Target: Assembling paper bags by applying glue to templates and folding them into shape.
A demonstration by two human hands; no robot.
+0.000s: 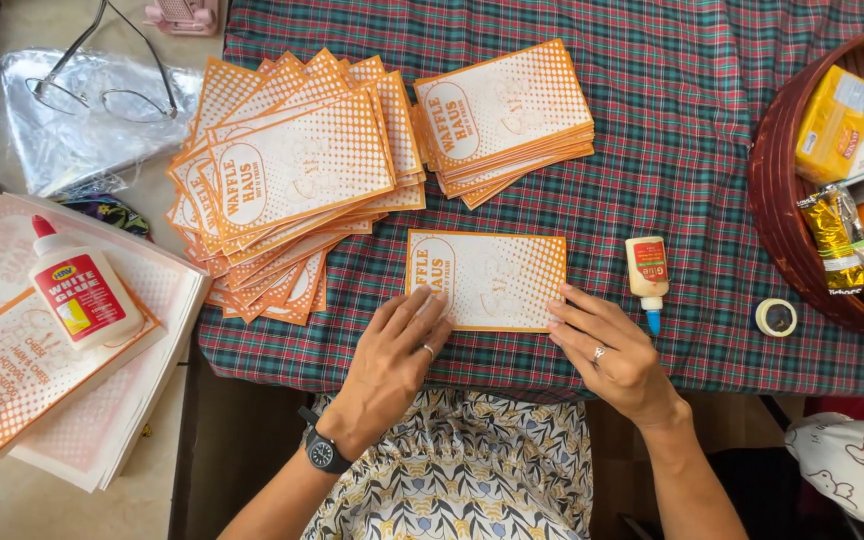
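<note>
- Our left hand (389, 365) lies flat, its fingers (422, 310) stretched out and close together, pressing on the lower left corner of a single orange-and-white card (492, 280); nothing is gripped.
- Our right hand (612, 350) has its fingers (567, 305) loosely curled, the tips touching the card's lower right edge; they hold nothing either.
- The card lies flat on the plaid cloth (692, 150) that covers the tabletop, right in front of us between both hands.
- We count one ring on each hand and one dark wristwatch (322, 452) on the left wrist.
- Two stacks of the same cards lie beyond it: a fanned, untidy pile (292, 170) to the left and a neater stack (507, 115) to the right.
- We count two glue bottles: a small one with a blue tip (648, 275) just beside the right hand, and a larger white one with a red cap (82, 292) lying well apart on the left, on a heap of thin printed paper sheets (72, 370).
- One small roll of tape (776, 317) sits near the round brown basket (777, 210), which holds packets and two oranges.
- One pair of wire-rimmed glasses (102, 95) rests on crinkled clear plastic (62, 145).
</note>
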